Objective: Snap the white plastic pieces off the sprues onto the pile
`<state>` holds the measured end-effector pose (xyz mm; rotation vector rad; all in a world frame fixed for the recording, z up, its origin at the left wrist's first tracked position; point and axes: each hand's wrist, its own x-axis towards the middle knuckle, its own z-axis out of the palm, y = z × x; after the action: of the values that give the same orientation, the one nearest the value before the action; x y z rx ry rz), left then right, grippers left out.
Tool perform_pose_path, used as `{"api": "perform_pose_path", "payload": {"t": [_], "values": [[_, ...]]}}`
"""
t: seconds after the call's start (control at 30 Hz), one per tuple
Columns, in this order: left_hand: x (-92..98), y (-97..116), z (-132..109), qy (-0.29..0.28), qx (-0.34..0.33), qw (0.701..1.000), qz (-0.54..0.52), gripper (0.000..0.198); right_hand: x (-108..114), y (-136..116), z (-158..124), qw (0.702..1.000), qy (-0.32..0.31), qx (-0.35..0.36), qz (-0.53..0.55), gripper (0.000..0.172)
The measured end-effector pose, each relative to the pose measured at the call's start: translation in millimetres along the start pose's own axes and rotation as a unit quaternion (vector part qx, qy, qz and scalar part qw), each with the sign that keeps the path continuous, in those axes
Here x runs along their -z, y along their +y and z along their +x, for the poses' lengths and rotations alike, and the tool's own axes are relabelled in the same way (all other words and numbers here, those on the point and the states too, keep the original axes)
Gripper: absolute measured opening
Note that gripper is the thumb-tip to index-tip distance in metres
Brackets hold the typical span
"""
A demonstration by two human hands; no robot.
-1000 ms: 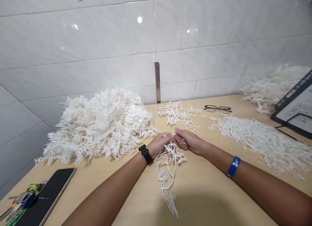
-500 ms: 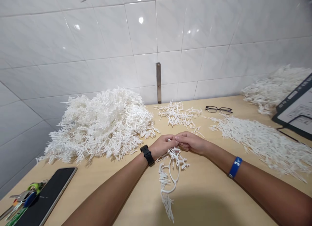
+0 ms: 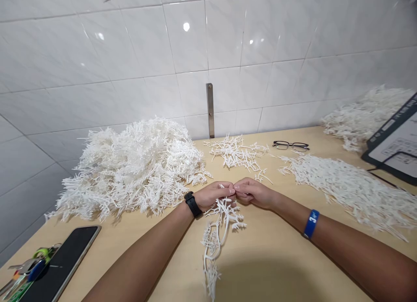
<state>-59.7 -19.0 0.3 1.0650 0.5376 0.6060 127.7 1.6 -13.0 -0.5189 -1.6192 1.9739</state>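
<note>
A white branching plastic sprig hangs from my left hand, whose fingers are closed on it. Its long curved stem and feathery tips trail down over the table. My right hand is pinched closed, its fingertips meeting those of my left hand. Whatever lies between the right fingertips is too small and covered to make out. Behind my hands lies a small heap of loose white sprigs.
A tall pile of white sprigs fills the table's left back. Small white pieces spread at right, with another heap behind. Glasses, a dark-framed board, a phone and keys lie around.
The hanging sprig has swung left and a little lower. My hands remain together at the fingertips, with the left shifted slightly left. The view has moved slightly.
</note>
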Motion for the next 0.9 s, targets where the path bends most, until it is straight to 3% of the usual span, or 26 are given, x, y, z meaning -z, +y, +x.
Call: {"api": "perform_pose_path", "payload": {"t": [0.27,0.37,0.43,0.6,0.7,0.8,0.9], "values": [[-1.8,4,-3,-0.035,0.004,0.999,-0.003,0.038,-1,0,-2,0.998,-0.008,0.024,0.051,0.048],[-2.4,3,-3,-0.039,0.002,0.999,-0.022,0.038,5,-6,0,0.993,0.074,0.07,0.055,0.046],[-2.4,2,-1,-0.02,-0.017,0.998,-0.048,0.037,15,-17,0,0.981,0.15,0.119,-0.007,0.046],[-0.5,-1,3,0.018,-0.032,0.994,-0.1,0.032,63,-70,-21,0.894,0.29,0.236,-0.247,0.047],[1.1,-4,4,0.015,-0.041,0.995,-0.092,0.03,93,-96,-52,0.82,0.348,0.169,-0.421,0.042],[2.1,-6,4,0.018,-0.042,0.995,-0.092,0.03,117,-98,-83,0.75,0.393,0.077,-0.526,0.033],[1.5,-5,4,0.022,-0.043,0.995,-0.09,0.03,129,-83,-100,0.716,0.456,0.12,-0.515,0.019]]}}
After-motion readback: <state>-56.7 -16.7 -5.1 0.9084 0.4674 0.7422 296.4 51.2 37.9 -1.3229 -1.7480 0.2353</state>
